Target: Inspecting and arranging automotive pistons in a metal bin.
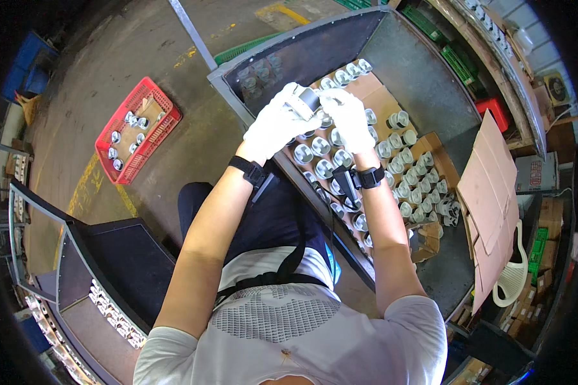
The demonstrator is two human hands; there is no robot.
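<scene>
A silver engine piston (308, 99) with a dark grey band on its side is held above the bench, in the white-gloved fingers of my left hand (273, 125). My right hand (345, 119), gloved in white too, has its fingers bent together against the piston's right side; its fingertips are partly hidden. Below both hands, rows of similar pistons (324, 169) stand on cardboard inside the dark-walled metal bench tray (424, 70). More pistons (420, 189) crowd a cardboard box to the right of my right forearm. Black straps with small devices are on both wrists.
On the floor at left, a red plastic crate (149, 151) holds several pistons on cardboard. Cardboard sheets (491, 205) lean at the tray's right side. Dark metal trolleys (119, 256) with rows of parts stand at lower left. A white plastic chair (515, 273) is at far right.
</scene>
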